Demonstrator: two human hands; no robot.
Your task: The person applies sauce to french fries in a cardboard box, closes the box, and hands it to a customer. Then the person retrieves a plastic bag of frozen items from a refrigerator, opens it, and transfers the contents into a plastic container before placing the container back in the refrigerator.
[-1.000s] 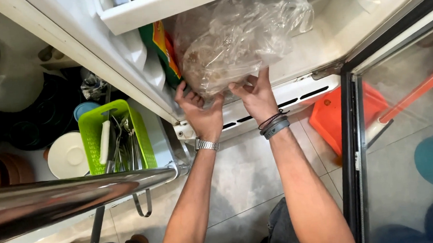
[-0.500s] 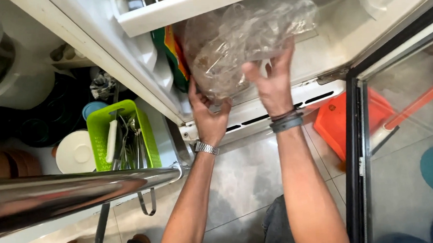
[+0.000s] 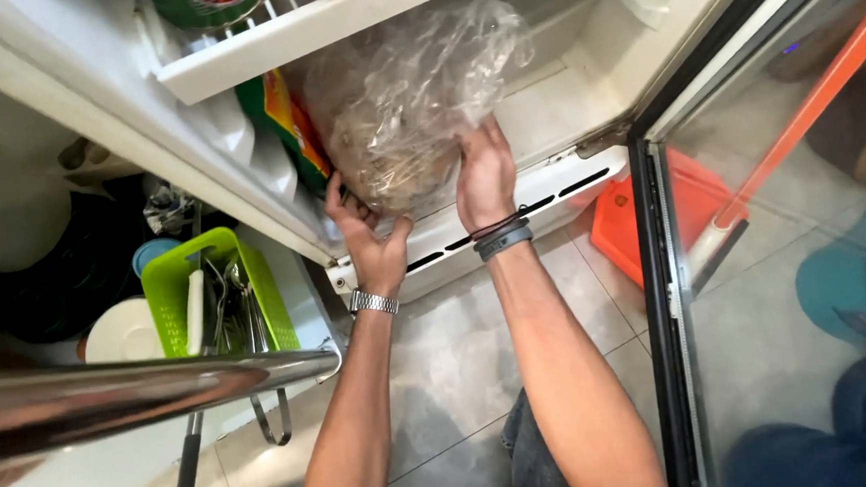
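A clear plastic bag [image 3: 409, 100] with brownish food inside sits on the bottom floor of an open white fridge [image 3: 565, 115]. My left hand [image 3: 368, 237], with a metal watch on the wrist, grips the bag's lower left corner. On the bag's lower right side lies my right hand [image 3: 484, 175], which wears dark wristbands and has its fingers spread over the plastic. A green and orange packet [image 3: 285, 122] stands just left of the bag. Above them runs a white wire shelf [image 3: 309, 25].
A green cutlery basket [image 3: 218, 297] and a white plate [image 3: 123, 333] sit at the left beside the fridge. A shiny metal bar [image 3: 132, 392] crosses the lower left. The glass fridge door [image 3: 784, 252] stands open at right, with an orange dustpan [image 3: 651, 210] on the tiled floor.
Both hands have pushed the bag deeper into the fridge. My right hand slid from beneath the bag up onto its side, and the view has shifted.
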